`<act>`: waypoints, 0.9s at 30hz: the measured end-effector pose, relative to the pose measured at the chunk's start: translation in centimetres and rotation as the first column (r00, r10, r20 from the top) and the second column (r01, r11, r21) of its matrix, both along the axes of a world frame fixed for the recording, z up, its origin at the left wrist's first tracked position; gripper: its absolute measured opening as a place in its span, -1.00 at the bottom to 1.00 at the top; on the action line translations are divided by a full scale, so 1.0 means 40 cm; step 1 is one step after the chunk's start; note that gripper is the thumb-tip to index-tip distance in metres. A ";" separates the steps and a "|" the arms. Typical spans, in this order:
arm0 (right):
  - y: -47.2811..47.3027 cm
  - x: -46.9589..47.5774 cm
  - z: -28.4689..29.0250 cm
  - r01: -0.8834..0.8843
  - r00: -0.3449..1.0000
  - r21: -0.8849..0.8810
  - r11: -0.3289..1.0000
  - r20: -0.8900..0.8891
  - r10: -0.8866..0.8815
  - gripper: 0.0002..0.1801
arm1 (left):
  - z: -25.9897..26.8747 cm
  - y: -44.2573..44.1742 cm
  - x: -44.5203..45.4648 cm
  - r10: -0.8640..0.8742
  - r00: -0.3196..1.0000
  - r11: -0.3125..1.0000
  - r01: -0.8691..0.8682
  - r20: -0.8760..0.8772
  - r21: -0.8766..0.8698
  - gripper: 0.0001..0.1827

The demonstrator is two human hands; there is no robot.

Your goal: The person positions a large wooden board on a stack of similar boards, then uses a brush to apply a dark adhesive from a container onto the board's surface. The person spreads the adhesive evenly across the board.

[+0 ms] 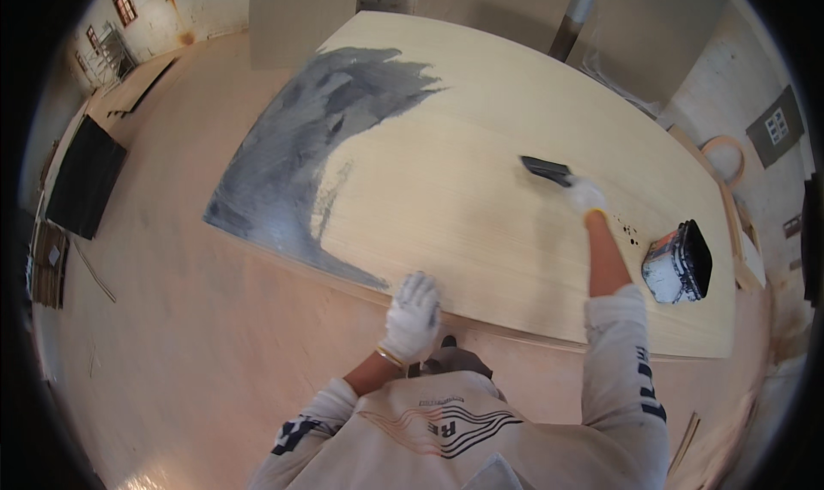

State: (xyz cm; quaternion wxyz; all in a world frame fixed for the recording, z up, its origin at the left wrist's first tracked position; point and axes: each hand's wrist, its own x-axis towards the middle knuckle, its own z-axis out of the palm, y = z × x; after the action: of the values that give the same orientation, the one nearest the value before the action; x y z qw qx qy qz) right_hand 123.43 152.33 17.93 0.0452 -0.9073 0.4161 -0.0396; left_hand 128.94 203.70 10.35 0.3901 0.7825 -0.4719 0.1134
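A large pale wooden panel (pixel 450 174) lies flat before me, with dark grey coating (pixel 277 149) streaked over its left end. In my white-gloved right hand (pixel 584 196) is a wide flat paintbrush (pixel 546 169), dark all over and slightly blurred. It is over the bare right half of the panel; whether it touches the surface I cannot tell. My left hand (pixel 412 316), also in a white glove, rests at the panel's near edge just right of the coating's tip, holding nothing. A smeared plastic bucket (pixel 663 271) with a black-coated mouth stands near the right end.
Dark drips (pixel 629 231) spot the panel left of the bucket. Large boards (pixel 302 20) and a pipe (pixel 573 17) stand beyond the far edge. A black panel (pixel 87 178) and stacked strips (pixel 49 265) are at the far left. Thin sticks (pixel 683 443) lie on the floor (pixel 187 335) at lower right.
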 end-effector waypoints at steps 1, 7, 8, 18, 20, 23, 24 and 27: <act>0.070 0.129 -0.034 0.018 0.998 0.061 0.998 0.062 -0.021 -0.50 | 0.004 -0.019 0.011 0.003 1.000 0.999 -0.003 0.007 0.042 -0.70; 0.366 0.778 -0.108 -0.087 0.988 0.146 0.986 0.140 0.066 -0.58 | -0.076 -0.084 0.075 0.079 0.996 0.987 -0.085 0.045 0.138 -0.58; 0.421 0.847 -0.089 -0.122 0.983 0.190 0.974 0.160 0.092 -0.59 | -0.065 -0.077 0.078 0.060 0.997 0.986 -0.066 0.044 0.151 -0.56; -0.026 0.717 -0.118 -0.107 0.994 0.173 0.979 0.054 0.099 -0.67 | -0.046 -0.106 0.080 0.056 0.998 0.963 -0.051 -0.014 0.263 -0.60; -0.265 0.469 -0.141 -0.055 0.998 0.081 0.995 0.000 0.055 -0.64 | -0.043 -0.115 0.068 0.102 0.994 0.958 -0.088 -0.039 0.275 -0.59; -0.639 -0.081 -0.154 0.325 0.942 -0.063 0.944 -0.069 -0.329 -0.58 | -0.032 -0.176 0.065 0.067 0.997 0.957 -0.054 -0.037 0.286 -0.55; -0.647 -0.127 -0.151 0.476 0.877 -0.022 0.879 -0.056 -0.477 -0.55 | -0.033 -0.162 0.057 0.098 0.995 0.940 -0.087 -0.017 0.330 -0.54; -0.749 -0.256 -0.137 0.486 0.862 -0.011 0.874 -0.162 -0.481 -0.54 | -0.021 -0.167 0.053 0.077 0.997 0.924 -0.076 0.014 0.375 -0.50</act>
State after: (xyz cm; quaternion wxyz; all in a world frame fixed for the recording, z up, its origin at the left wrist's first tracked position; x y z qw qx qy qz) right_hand 113.21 122.36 12.46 0.0141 -0.7736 0.6328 0.0292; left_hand 131.08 197.03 9.50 0.2287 0.8606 -0.4537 0.0357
